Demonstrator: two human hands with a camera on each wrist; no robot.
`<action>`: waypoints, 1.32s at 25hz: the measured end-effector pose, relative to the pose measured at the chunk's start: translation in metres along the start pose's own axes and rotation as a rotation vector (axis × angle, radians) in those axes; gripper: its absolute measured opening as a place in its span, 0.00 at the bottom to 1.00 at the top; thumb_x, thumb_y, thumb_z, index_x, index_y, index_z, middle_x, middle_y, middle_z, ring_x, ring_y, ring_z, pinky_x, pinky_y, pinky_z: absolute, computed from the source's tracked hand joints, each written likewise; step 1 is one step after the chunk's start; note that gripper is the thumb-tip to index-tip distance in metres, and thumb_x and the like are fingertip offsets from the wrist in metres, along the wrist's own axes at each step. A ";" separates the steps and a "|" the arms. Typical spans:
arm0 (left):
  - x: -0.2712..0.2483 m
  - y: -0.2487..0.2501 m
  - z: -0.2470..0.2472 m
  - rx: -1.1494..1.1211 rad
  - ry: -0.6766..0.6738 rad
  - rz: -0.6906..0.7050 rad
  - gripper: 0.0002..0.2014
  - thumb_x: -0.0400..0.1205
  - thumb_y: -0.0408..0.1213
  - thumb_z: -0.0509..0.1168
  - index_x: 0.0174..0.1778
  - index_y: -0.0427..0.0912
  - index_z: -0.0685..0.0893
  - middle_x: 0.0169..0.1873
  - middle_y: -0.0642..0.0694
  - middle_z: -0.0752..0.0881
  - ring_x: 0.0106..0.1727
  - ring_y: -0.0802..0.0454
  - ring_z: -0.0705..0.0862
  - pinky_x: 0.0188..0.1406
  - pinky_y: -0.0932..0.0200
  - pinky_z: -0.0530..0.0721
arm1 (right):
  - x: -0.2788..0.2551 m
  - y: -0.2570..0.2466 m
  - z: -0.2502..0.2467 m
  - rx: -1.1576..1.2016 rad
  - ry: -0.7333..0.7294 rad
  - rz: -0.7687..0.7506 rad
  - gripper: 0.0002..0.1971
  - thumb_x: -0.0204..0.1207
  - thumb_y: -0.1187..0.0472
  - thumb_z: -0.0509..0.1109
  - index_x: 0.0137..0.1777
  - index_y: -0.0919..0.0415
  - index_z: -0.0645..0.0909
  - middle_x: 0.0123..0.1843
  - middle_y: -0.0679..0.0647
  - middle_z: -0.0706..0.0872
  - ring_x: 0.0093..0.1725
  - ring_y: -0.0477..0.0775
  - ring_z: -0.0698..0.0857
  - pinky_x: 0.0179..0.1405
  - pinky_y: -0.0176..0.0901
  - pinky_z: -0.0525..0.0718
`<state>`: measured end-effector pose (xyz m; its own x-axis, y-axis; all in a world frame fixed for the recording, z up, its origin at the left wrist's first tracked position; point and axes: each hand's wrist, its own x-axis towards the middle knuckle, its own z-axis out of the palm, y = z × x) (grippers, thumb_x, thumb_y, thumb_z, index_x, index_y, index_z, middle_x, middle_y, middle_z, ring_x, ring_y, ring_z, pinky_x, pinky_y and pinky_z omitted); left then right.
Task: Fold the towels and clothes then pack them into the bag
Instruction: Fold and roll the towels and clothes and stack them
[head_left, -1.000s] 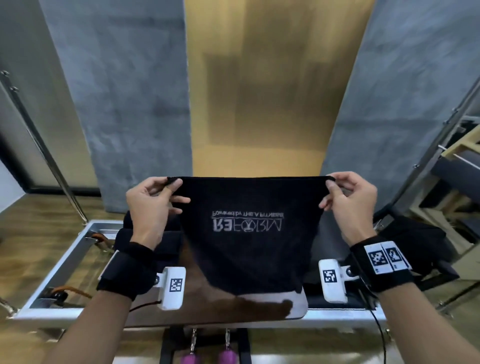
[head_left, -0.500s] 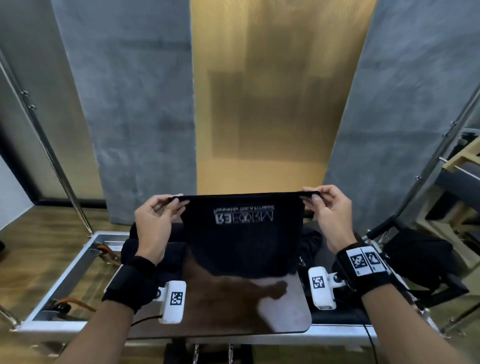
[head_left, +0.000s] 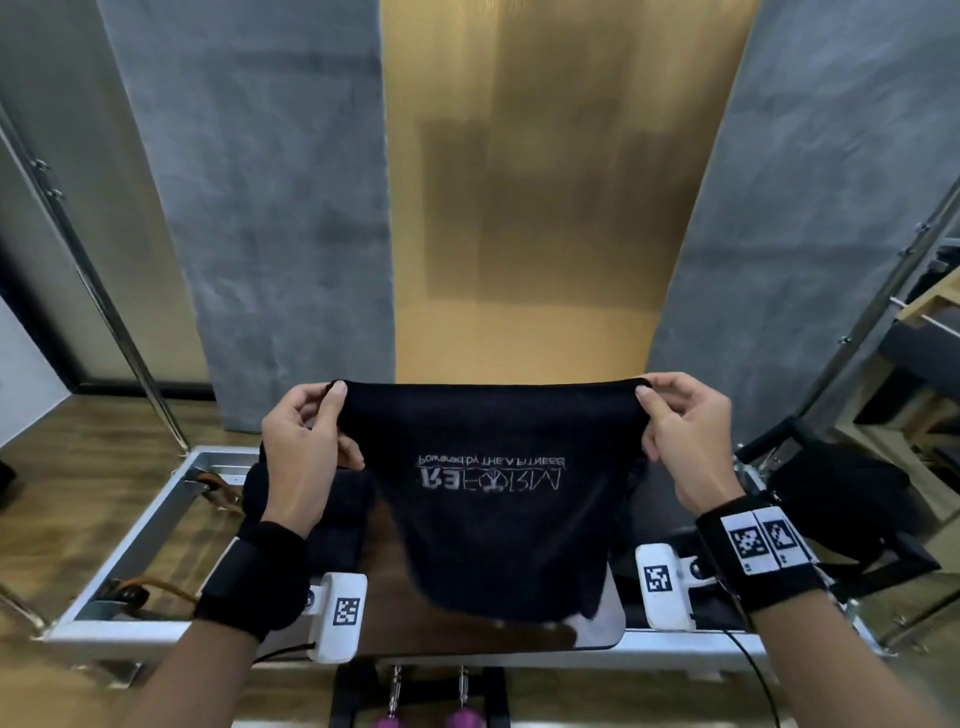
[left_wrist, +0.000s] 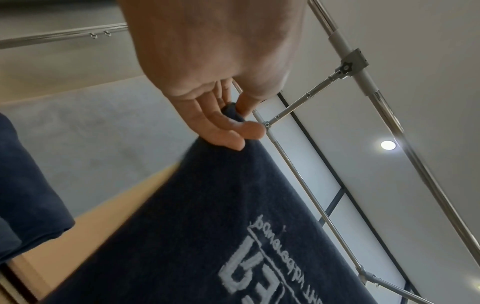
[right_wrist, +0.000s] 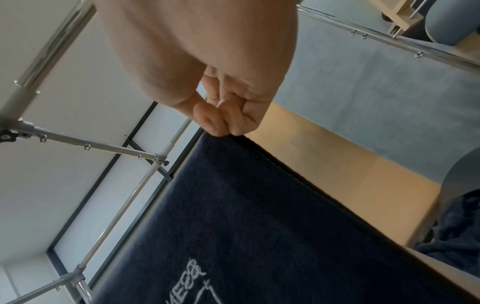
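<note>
1. Since half a second ago the dark navy terry towel (head_left: 498, 499) has come back up: more of it hangs in view, its white lettering sits lower on the cloth, and its bottom edge falls nearer the front of the desk.
2. The towel is stretched flat between both hands, held in the air above the glossy dark brown desk (head_left: 613, 631). Its top edge runs nearly straight from hand to hand.
3. It is one single towel, dark navy with a looped pile and a stitched hem. Two lines of white embroidered text show reversed in the head view; the larger line is blurred and hard to read.
4. The left hand (head_left: 301, 447) pinches the upper left corner between thumb and curled fingers (left_wrist: 228, 137).
5. The right hand (head_left: 685, 441) pinches the upper right corner the same way, fingertips (right_wrist: 221, 127) closed on the hem.
6. A folded dark navy cloth (head_left: 343, 499) lies on the desk behind the left hand, and a crumpled dark cloth (head_left: 636, 483) shows just beyond the towel's right edge.
7. Each wrist wears one black band; the white wrist cameras (head_left: 340, 616) carry square coded markers.
8. Two purple knobs (head_left: 460, 719) show at the bottom edge, under the desk.
</note>
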<state>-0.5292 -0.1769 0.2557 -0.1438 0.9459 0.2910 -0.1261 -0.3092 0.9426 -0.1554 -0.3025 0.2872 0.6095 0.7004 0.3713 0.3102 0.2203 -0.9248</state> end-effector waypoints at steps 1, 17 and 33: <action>0.000 0.000 0.000 0.000 -0.006 -0.008 0.08 0.89 0.43 0.72 0.49 0.43 0.87 0.32 0.44 0.85 0.15 0.43 0.81 0.16 0.54 0.83 | 0.001 0.000 0.000 0.003 0.000 -0.002 0.05 0.83 0.62 0.73 0.47 0.53 0.87 0.28 0.67 0.83 0.13 0.54 0.70 0.16 0.40 0.70; -0.024 -0.037 -0.005 -0.129 -0.095 -0.115 0.11 0.91 0.35 0.68 0.46 0.35 0.91 0.45 0.37 0.94 0.52 0.39 0.95 0.59 0.50 0.93 | -0.031 0.033 -0.009 0.188 -0.067 0.126 0.10 0.83 0.76 0.69 0.50 0.62 0.88 0.51 0.64 0.94 0.53 0.62 0.95 0.57 0.50 0.93; -0.107 -0.147 -0.007 1.070 -0.353 -0.275 0.18 0.88 0.50 0.66 0.34 0.48 0.80 0.32 0.49 0.87 0.41 0.41 0.88 0.42 0.45 0.86 | -0.108 0.187 -0.001 -0.387 -0.280 0.564 0.14 0.81 0.75 0.65 0.42 0.60 0.88 0.33 0.53 0.92 0.17 0.47 0.79 0.19 0.35 0.77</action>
<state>-0.5018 -0.2334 0.0853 0.0626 0.9953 -0.0744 0.8085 -0.0068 0.5885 -0.1625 -0.3374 0.0748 0.5594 0.7949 -0.2348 0.2712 -0.4432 -0.8544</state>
